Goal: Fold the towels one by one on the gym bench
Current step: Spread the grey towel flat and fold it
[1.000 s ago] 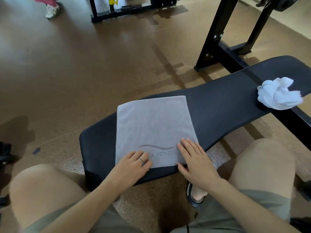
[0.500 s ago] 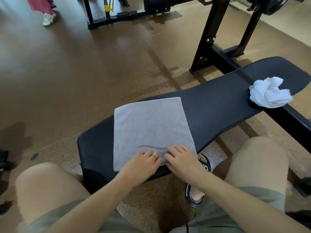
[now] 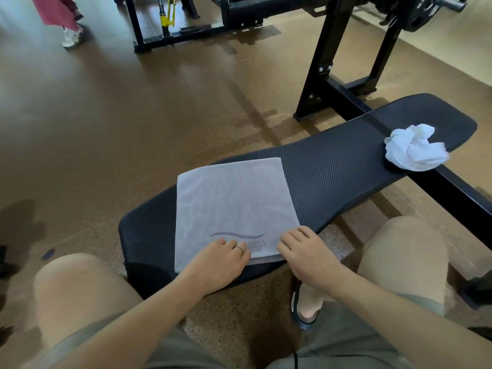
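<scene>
Grey towel (image 3: 229, 209): lies flat across the near end of the black table (image 3: 332, 171), at 6 o'clock in the view, printed wave mark toward the person. Left hand (image 3: 221, 265): on the towel's near edge at 7 o'clock of the cloth, fingers bent and together, tips pressing the fabric; right hand (image 3: 306, 254): at the towel's 5 o'clock corner, fingers curled onto its edge. White towel (image 3: 415, 151): crumpled, at 2 o'clock, on the table's far end, well apart from the grey one.
</scene>
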The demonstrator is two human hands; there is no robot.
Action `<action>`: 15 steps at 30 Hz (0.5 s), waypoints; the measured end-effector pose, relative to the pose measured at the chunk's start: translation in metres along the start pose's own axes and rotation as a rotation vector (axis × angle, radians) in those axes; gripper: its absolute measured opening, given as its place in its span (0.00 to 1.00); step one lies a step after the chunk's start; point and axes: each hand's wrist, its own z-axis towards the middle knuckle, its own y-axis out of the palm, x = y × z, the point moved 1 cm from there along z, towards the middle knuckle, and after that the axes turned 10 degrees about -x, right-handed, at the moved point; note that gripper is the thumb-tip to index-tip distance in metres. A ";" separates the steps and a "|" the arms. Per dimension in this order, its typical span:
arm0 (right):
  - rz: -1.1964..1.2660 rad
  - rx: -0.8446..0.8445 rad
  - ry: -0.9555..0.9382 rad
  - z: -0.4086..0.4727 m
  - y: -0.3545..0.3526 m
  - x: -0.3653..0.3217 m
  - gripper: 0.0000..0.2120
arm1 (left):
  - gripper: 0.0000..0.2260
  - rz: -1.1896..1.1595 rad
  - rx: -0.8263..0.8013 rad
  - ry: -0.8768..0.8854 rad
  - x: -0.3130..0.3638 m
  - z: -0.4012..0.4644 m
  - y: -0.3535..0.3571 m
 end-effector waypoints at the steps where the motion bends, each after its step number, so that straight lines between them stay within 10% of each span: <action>1: 0.003 -0.002 0.029 -0.004 -0.001 0.004 0.07 | 0.09 0.002 -0.016 0.004 0.001 0.000 0.000; 15: 0.030 -0.100 0.149 -0.029 0.002 0.007 0.12 | 0.15 -0.050 -0.063 -0.009 0.025 0.024 -0.011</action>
